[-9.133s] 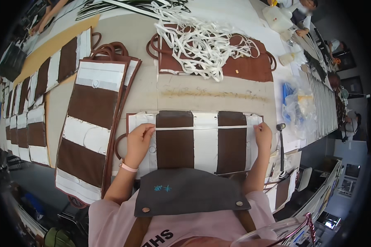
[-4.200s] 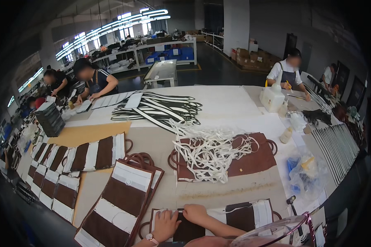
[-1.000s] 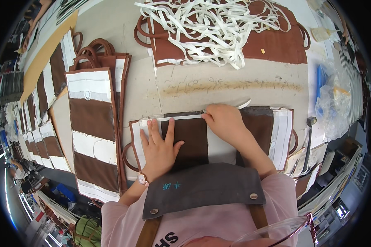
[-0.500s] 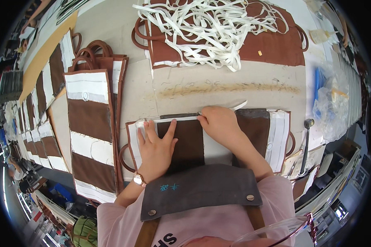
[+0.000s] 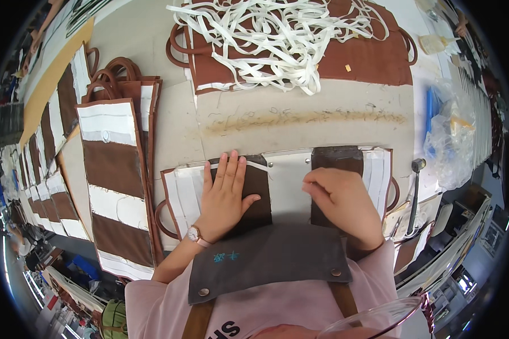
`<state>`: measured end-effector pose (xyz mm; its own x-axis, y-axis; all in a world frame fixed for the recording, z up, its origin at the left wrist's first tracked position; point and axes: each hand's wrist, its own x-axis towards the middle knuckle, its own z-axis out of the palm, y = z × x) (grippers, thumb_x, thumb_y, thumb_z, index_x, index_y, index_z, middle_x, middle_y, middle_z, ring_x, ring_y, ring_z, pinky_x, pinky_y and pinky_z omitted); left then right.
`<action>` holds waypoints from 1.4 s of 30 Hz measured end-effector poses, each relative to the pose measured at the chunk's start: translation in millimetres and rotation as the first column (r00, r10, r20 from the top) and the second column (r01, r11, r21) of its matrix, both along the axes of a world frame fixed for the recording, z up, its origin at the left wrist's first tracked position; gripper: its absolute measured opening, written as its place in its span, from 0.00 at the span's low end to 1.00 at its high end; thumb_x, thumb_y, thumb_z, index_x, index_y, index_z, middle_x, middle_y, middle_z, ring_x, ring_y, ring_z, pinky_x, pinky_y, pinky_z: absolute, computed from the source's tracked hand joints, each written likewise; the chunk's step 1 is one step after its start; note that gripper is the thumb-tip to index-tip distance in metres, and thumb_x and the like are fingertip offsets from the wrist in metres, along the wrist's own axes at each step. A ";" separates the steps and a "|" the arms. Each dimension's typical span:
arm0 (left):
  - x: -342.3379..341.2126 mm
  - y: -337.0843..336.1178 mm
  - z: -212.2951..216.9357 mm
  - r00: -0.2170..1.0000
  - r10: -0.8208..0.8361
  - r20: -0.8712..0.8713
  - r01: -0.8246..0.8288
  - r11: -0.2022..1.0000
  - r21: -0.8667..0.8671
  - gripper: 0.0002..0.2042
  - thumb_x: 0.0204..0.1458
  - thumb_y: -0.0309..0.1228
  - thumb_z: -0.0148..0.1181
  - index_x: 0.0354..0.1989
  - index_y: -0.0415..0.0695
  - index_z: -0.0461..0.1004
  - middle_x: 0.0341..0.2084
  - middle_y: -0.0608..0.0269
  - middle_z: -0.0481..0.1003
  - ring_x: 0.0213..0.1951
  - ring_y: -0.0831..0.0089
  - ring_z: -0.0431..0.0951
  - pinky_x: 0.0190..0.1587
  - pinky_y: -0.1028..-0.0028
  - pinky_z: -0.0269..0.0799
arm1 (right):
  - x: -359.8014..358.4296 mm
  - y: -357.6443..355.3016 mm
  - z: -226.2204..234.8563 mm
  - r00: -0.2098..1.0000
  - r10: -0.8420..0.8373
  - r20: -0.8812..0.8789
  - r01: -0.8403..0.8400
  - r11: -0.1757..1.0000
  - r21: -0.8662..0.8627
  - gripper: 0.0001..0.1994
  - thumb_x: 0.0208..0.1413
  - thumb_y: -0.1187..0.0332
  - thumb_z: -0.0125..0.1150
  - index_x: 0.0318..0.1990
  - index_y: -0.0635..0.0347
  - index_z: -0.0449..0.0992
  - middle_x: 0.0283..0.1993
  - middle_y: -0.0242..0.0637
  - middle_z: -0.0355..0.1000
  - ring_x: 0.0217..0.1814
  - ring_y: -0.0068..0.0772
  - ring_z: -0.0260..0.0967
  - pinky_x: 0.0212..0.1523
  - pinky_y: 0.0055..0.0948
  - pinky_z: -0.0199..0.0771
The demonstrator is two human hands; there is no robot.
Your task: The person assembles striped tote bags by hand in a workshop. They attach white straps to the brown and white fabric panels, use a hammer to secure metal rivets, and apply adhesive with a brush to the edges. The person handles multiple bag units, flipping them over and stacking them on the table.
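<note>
A brown and white panel (image 5: 291,195) lies in front of me, with a brown loop handle at each side. My left hand (image 5: 226,189) is flat on its left part, fingers stretched towards the far edge, a watch (image 5: 193,233) on the wrist. From beside the fingertips a short length of white tape (image 5: 257,165) sticks out over a brown stripe. My right hand (image 5: 348,198) is over the panel's right part, thumb and fingers bent together. What it holds, if anything, is hidden. Two small metal studs (image 5: 270,164) show near the far edge.
Tangled white tape (image 5: 266,42) is heaped on a brown panel (image 5: 373,65) at the back. Striped brown and white pieces (image 5: 119,166) with handles are stacked at left. To the right are a hammer (image 5: 415,195), clear plastic bags (image 5: 452,150) and a bottle (image 5: 435,44).
My right hand has left the far edge, moving right and towards me. My left hand has shifted farther up, fingers closer together. The tape's loose end now shows beside the left hand.
</note>
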<state>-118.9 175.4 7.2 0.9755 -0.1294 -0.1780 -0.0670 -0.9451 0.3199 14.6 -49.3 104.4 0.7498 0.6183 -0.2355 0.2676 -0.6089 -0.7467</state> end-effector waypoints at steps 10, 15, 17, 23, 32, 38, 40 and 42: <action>2.2 0.2 3.4 0.998 -0.051 0.045 0.051 0.999 0.011 0.39 0.55 0.53 0.59 0.72 0.47 0.56 0.73 0.38 0.46 0.74 0.44 0.44 0.70 0.39 0.35 | 16.0 -16.9 -71.0 0.971 -0.227 0.076 0.237 0.953 -0.190 0.10 0.57 0.68 0.63 0.28 0.64 0.71 0.28 0.46 0.71 0.32 0.54 0.69 0.33 0.45 0.68; 1.4 -0.8 3.3 0.999 -0.030 0.034 0.030 1.000 0.001 0.38 0.54 0.52 0.61 0.71 0.50 0.59 0.72 0.38 0.47 0.74 0.45 0.45 0.70 0.38 0.37 | 13.7 -16.5 -72.1 0.955 -0.273 0.115 0.283 0.955 -0.088 0.10 0.56 0.69 0.64 0.29 0.64 0.71 0.27 0.46 0.70 0.30 0.52 0.68 0.32 0.43 0.67; 0.8 -0.5 1.6 0.999 -0.010 0.040 0.011 1.000 -0.019 0.38 0.53 0.51 0.62 0.70 0.48 0.60 0.72 0.39 0.48 0.74 0.46 0.45 0.69 0.38 0.39 | 13.5 -15.7 -71.6 0.953 -0.273 0.132 0.285 0.955 -0.085 0.10 0.56 0.69 0.64 0.28 0.64 0.70 0.28 0.46 0.71 0.31 0.53 0.69 0.33 0.45 0.68; 1.7 -0.5 1.5 0.999 -0.018 0.034 0.019 0.999 -0.027 0.39 0.55 0.51 0.60 0.70 0.40 0.57 0.72 0.37 0.47 0.74 0.44 0.45 0.70 0.40 0.35 | 9.8 -18.7 -61.9 0.954 -0.288 0.080 0.293 0.955 -0.047 0.11 0.55 0.69 0.65 0.28 0.64 0.71 0.25 0.44 0.69 0.27 0.49 0.67 0.30 0.41 0.66; 3.0 -1.1 2.8 1.000 -0.023 0.016 0.023 1.000 0.000 0.38 0.54 0.51 0.60 0.71 0.46 0.59 0.72 0.37 0.46 0.74 0.44 0.44 0.70 0.40 0.34 | 17.5 -22.2 -54.6 0.934 -0.281 -0.220 0.281 0.959 -0.031 0.11 0.54 0.66 0.67 0.29 0.64 0.75 0.24 0.42 0.70 0.24 0.41 0.66 0.28 0.36 0.66; 4.3 -4.0 5.4 1.000 -0.026 0.011 0.026 1.000 0.014 0.36 0.55 0.51 0.61 0.71 0.51 0.60 0.72 0.35 0.46 0.74 0.42 0.44 0.70 0.39 0.35 | 16.0 -19.7 -72.1 0.963 -0.269 -0.014 0.267 0.961 -0.069 0.12 0.53 0.65 0.67 0.28 0.64 0.75 0.27 0.43 0.71 0.28 0.47 0.69 0.31 0.39 0.68; 4.4 -4.4 4.6 1.000 -0.023 0.012 0.022 1.000 0.018 0.36 0.55 0.51 0.61 0.71 0.51 0.60 0.72 0.35 0.46 0.73 0.42 0.45 0.70 0.39 0.35 | 13.3 -15.7 -80.4 0.962 -0.245 0.123 0.255 0.964 -0.079 0.11 0.53 0.67 0.67 0.28 0.65 0.74 0.27 0.45 0.71 0.29 0.45 0.68 0.31 0.37 0.67; 5.5 -5.4 5.5 1.000 -0.027 0.005 0.027 0.999 0.027 0.36 0.54 0.50 0.61 0.71 0.54 0.60 0.72 0.33 0.46 0.73 0.41 0.45 0.70 0.38 0.35 | 12.0 -13.3 -81.0 0.960 -0.253 0.120 0.265 0.959 -0.097 0.12 0.53 0.67 0.67 0.27 0.65 0.73 0.28 0.45 0.70 0.30 0.48 0.68 0.32 0.40 0.67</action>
